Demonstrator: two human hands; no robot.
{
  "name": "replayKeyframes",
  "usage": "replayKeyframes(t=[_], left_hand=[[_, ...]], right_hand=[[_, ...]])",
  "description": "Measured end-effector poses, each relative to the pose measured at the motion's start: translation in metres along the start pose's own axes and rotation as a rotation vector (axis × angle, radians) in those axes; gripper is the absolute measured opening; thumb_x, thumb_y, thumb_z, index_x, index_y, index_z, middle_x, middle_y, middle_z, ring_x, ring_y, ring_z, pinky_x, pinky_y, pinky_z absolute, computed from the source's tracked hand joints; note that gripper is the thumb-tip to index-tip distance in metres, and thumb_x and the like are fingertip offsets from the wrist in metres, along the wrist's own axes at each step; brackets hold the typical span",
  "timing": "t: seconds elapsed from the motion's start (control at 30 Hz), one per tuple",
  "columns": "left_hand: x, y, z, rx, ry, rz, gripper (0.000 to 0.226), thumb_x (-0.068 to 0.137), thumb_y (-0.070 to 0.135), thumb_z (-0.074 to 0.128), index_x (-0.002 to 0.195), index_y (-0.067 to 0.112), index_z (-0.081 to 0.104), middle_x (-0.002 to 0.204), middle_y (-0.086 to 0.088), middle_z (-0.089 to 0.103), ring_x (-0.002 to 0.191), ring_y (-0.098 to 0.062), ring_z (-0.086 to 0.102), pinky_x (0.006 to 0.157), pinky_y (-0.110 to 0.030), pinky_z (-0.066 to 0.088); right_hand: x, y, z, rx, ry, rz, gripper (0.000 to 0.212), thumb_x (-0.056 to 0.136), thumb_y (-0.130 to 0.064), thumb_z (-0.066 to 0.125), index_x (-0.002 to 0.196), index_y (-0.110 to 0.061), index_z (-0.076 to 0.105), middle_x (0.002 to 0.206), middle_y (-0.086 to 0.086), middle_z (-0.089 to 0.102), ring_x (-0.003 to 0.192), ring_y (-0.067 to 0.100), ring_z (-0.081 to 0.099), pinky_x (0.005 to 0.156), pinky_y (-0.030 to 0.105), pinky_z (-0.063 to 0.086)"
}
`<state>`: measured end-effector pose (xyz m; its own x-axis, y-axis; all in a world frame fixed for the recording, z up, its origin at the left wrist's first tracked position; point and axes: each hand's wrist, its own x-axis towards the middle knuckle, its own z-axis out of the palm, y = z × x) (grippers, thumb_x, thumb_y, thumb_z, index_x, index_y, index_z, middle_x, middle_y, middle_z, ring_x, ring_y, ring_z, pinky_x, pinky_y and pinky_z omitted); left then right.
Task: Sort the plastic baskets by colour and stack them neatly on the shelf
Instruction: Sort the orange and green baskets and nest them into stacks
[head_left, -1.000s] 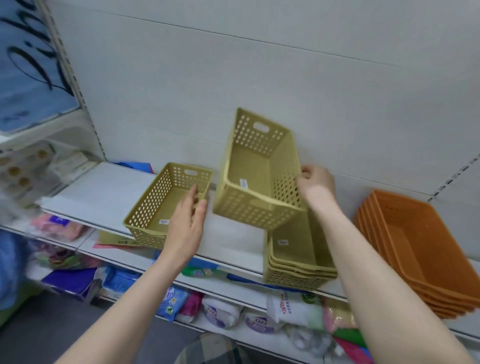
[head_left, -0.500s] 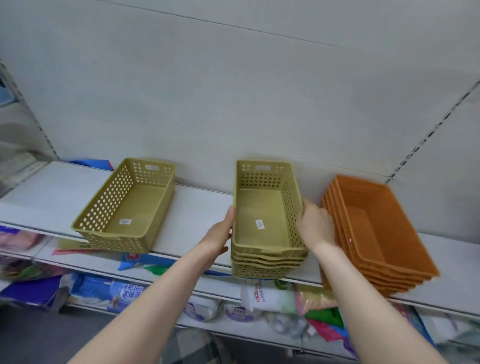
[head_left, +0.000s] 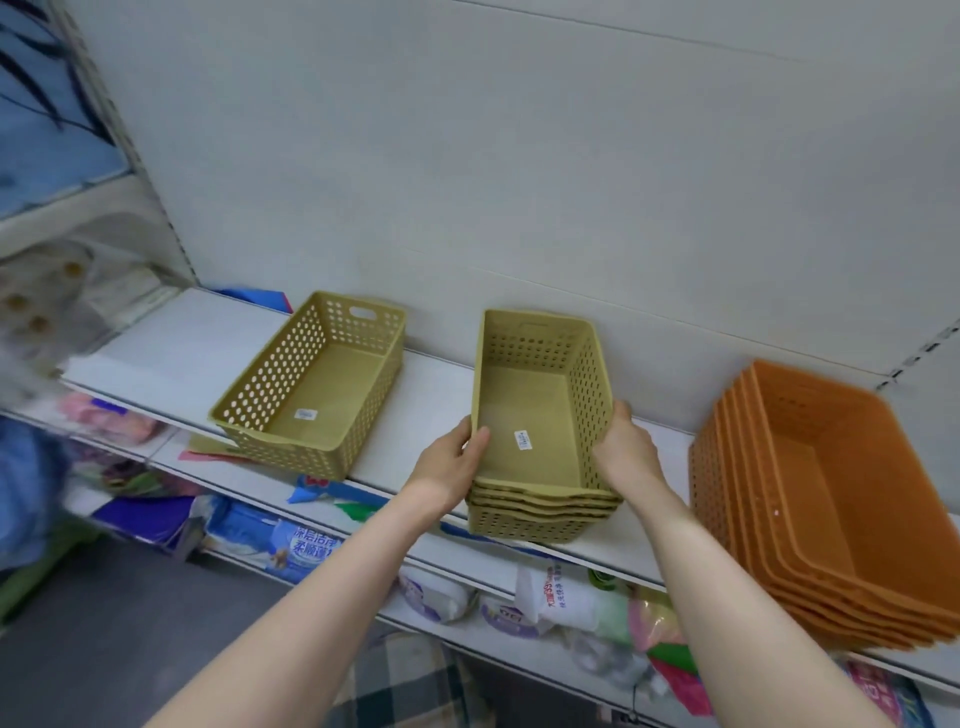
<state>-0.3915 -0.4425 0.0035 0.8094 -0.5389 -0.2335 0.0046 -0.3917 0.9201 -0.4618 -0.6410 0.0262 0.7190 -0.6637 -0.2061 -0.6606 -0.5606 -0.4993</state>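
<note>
A stack of several yellow perforated baskets (head_left: 540, 415) stands at the middle of the white shelf (head_left: 426, 410). My left hand (head_left: 451, 461) presses against the stack's left wall, thumb over the top rim. On the opposite wall my right hand (head_left: 626, 448) grips the same way. A single yellow basket (head_left: 317, 387) sits alone further left on the shelf. At the right, a stack of several orange baskets (head_left: 810, 493) leans slightly and overhangs the shelf's front edge.
The grey back panel (head_left: 519, 182) rises behind the shelf. Below it a lower shelf (head_left: 519, 582) holds packaged goods and bags. Blue and pink packets (head_left: 249, 299) lie at the far left. Bare shelf shows between the two yellow groups.
The yellow basket that my right hand held tilted in the air now sits nested on top of the yellow stack. Both hands have come to the stack's sides.
</note>
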Motion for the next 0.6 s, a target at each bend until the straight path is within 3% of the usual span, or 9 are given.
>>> replayKeyframes(t=[0.13, 0.2, 0.3, 0.37, 0.47, 0.53, 0.6], left_hand=[[-0.007, -0.015, -0.036, 0.174, 0.191, 0.090, 0.035, 0.099, 0.031, 0.045, 0.128, 0.017, 0.059, 0.130, -0.001, 0.062, 0.122, -0.015, 0.055, 0.099, -0.024, 0.039], [-0.015, -0.034, -0.066, 0.228, 0.303, 0.149, 0.032, 0.096, 0.025, 0.051, 0.125, 0.017, 0.062, 0.128, 0.000, 0.062, 0.121, -0.015, 0.055, 0.099, -0.024, 0.039], [-0.021, -0.065, -0.120, 0.408, 0.400, 0.220, 0.030, 0.093, 0.017, 0.055, 0.122, 0.016, 0.064, 0.126, -0.001, 0.063, 0.118, -0.020, 0.056, 0.096, -0.028, 0.040], [-0.017, -0.085, -0.154, 0.536, 0.456, 0.196, 0.034, 0.089, 0.011, 0.058, 0.122, 0.013, 0.064, 0.129, -0.006, 0.061, 0.122, -0.027, 0.052, 0.101, -0.035, 0.039], [-0.010, -0.110, -0.196, 0.668, 0.487, 0.130, 0.045, 0.085, 0.008, 0.061, 0.129, 0.004, 0.056, 0.137, -0.020, 0.052, 0.131, -0.041, 0.041, 0.111, -0.049, 0.033], [-0.005, -0.119, -0.216, 0.672, 0.456, 0.067, 0.051, 0.088, 0.016, 0.058, 0.135, 0.001, 0.046, 0.144, -0.025, 0.043, 0.135, -0.042, 0.034, 0.112, -0.052, 0.031], [0.000, -0.125, -0.228, 0.582, 0.411, -0.033, 0.059, 0.093, 0.028, 0.054, 0.143, 0.003, 0.033, 0.153, -0.023, 0.029, 0.140, -0.038, 0.029, 0.112, -0.049, 0.031]], right_hand=[[0.007, -0.014, 0.007, -0.036, 0.007, 0.056, 0.033, 0.092, -0.017, 0.045, 0.124, -0.011, 0.037, 0.106, 0.019, 0.061, 0.098, 0.040, 0.060, 0.078, 0.041, 0.049], [0.004, -0.025, 0.008, -0.114, 0.094, 0.053, 0.035, 0.090, -0.012, 0.049, 0.124, -0.008, 0.040, 0.112, 0.019, 0.059, 0.105, 0.041, 0.057, 0.084, 0.044, 0.049], [-0.010, -0.065, 0.022, -0.180, 0.427, -0.230, 0.065, 0.078, 0.009, 0.054, 0.140, -0.002, 0.037, 0.132, 0.023, 0.047, 0.122, 0.042, 0.044, 0.101, 0.048, 0.040], [-0.024, -0.115, 0.045, -0.149, 0.494, -0.484, 0.063, 0.077, 0.010, 0.052, 0.139, -0.001, 0.045, 0.132, 0.021, 0.052, 0.122, 0.040, 0.047, 0.104, 0.045, 0.038], [-0.034, -0.181, 0.103, -0.067, 0.261, -0.602, 0.043, 0.089, 0.000, 0.048, 0.131, -0.004, 0.054, 0.126, 0.017, 0.059, 0.116, 0.037, 0.054, 0.099, 0.039, 0.040], [-0.030, -0.206, 0.142, -0.025, 0.041, -0.446, 0.035, 0.096, -0.018, 0.047, 0.129, -0.006, 0.051, 0.123, 0.018, 0.060, 0.113, 0.037, 0.057, 0.090, 0.039, 0.043], [-0.021, -0.217, 0.171, -0.001, -0.117, -0.233, 0.040, 0.095, -0.034, 0.050, 0.124, -0.006, 0.049, 0.120, 0.018, 0.062, 0.110, 0.038, 0.059, 0.085, 0.038, 0.045]])
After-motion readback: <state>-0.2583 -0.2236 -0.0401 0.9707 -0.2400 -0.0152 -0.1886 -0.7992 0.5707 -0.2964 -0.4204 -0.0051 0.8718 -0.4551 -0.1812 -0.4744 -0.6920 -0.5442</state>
